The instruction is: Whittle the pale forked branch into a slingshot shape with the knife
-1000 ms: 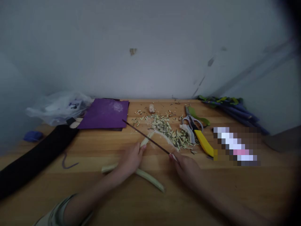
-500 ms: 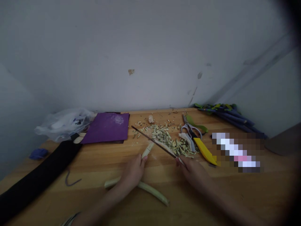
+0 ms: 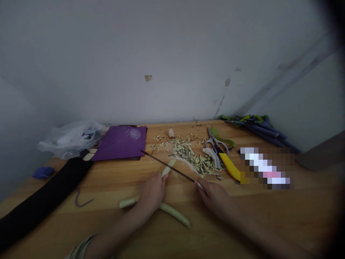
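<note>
While the left hand [image 3: 153, 191] pinches 1 pale stick [image 3: 168, 168], the right hand [image 3: 217, 198] grips 1 thin rod [image 3: 181, 173], with bag [image 3: 68, 139] markings blurred.

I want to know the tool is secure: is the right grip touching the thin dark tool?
Touching. The head view shows the right grip closed around the pale handle of the thin dark tool.

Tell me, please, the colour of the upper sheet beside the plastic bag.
The flat upper sheet is purple, seen in head view.
</note>
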Demonstrator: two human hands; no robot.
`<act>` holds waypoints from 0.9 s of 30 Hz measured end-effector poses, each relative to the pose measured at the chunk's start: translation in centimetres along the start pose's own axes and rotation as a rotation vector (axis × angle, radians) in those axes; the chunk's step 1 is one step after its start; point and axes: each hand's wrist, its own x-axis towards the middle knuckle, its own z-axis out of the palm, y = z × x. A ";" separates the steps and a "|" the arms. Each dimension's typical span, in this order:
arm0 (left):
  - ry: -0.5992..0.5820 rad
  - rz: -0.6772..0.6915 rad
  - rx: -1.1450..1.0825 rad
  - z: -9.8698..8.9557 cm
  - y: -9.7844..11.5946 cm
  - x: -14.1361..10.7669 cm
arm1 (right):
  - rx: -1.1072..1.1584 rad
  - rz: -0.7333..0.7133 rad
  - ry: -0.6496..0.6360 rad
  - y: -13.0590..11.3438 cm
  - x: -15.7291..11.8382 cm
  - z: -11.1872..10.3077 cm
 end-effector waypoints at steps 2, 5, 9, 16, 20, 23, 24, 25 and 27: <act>0.000 0.001 -0.001 -0.1 0.0 0.0 | -0.023 0.002 0.001 0.1 -0.1 -0.2; 0.001 -0.001 0.018 -0.1 0.1 -0.1 | -0.054 -0.004 -0.019 0.1 -0.5 -0.3; 0.018 -0.011 0.058 0.0 0.6 -0.4 | -0.103 -0.008 -0.043 -0.9 -0.7 0.1; 0.021 0.007 0.090 0.3 0.8 -0.3 | -0.235 0.012 -0.049 -2.8 0.3 0.9; 0.046 0.035 0.084 0.2 0.3 0.3 | -0.270 0.071 -0.105 -1.0 -2.6 0.4; 0.059 0.062 0.081 0.1 0.3 0.1 | -0.282 0.123 -0.123 -0.7 -3.4 0.0; 0.060 0.071 0.082 0.1 0.4 0.0 | -0.281 0.125 -0.117 -1.1 -3.0 0.0; 0.060 0.079 0.084 0.1 0.5 -0.2 | -0.278 0.119 -0.106 -1.6 -2.3 0.0; 0.054 0.089 0.090 0.2 0.7 -0.5 | -0.267 0.098 -0.087 -2.9 -0.7 0.1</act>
